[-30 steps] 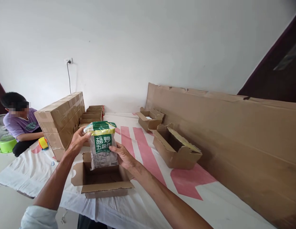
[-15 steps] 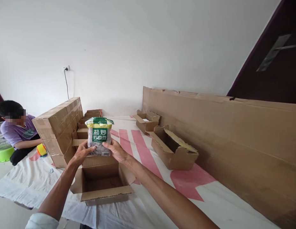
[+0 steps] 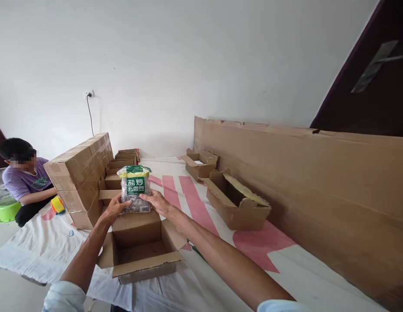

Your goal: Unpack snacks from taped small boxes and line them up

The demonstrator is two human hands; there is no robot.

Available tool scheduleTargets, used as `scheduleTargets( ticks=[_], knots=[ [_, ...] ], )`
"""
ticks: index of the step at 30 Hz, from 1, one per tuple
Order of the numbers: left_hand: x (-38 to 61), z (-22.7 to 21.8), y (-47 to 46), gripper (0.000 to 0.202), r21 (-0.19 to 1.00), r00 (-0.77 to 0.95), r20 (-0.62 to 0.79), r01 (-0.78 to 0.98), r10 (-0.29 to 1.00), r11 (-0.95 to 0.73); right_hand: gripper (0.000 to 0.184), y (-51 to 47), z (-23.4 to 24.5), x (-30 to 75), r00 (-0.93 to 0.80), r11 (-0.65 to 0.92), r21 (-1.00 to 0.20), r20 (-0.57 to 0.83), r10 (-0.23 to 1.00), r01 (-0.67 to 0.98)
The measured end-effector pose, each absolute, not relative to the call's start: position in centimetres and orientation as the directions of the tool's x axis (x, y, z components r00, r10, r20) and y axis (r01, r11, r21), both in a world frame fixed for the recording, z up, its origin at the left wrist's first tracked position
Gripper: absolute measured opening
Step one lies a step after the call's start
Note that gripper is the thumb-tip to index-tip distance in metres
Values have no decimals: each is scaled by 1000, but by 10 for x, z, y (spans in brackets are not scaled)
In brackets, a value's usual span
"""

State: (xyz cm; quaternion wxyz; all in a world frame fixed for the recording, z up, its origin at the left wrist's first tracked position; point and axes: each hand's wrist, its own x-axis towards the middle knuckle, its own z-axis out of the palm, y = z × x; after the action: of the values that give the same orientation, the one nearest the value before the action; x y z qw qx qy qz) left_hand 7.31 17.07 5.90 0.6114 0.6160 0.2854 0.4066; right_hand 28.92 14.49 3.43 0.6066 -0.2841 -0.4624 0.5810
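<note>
A green, yellow and clear snack bag [image 3: 134,187] with white characters stands upright, held between both my hands. My left hand [image 3: 114,209] grips its lower left side and my right hand [image 3: 156,202] grips its lower right side. The bag is above the far edge of an open cardboard box [image 3: 141,247] with its flaps spread, lying on the white and pink cloth [image 3: 201,216]. Nothing shows inside that box.
A stack of taped cartons [image 3: 79,175] stands at the left, with a row of open boxes [image 3: 121,162] behind it. Two more open boxes [image 3: 237,203] [image 3: 199,164] lie along a long cardboard sheet [image 3: 302,190] at the right. A person in purple [image 3: 24,177] sits at far left beside a green bowl [image 3: 7,210].
The bag went from standing low in the open box to being lifted and held farther away, above the box's far edge. My left hand slid from the bag's top to its lower side.
</note>
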Motion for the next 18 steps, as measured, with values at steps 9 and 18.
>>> scheduleTargets(
  ticks=[9, 18],
  knots=[
    [75, 51, 170, 60, 985, 480, 146, -149, 865, -83, 54, 147, 24, 290, -124, 142, -874, 222, 967, -464],
    [77, 51, 165, 59, 969, 431, 224, -195, 874, -151, 55, 135, 33, 294, -134, 189, -845, 291, 947, -500]
  ],
)
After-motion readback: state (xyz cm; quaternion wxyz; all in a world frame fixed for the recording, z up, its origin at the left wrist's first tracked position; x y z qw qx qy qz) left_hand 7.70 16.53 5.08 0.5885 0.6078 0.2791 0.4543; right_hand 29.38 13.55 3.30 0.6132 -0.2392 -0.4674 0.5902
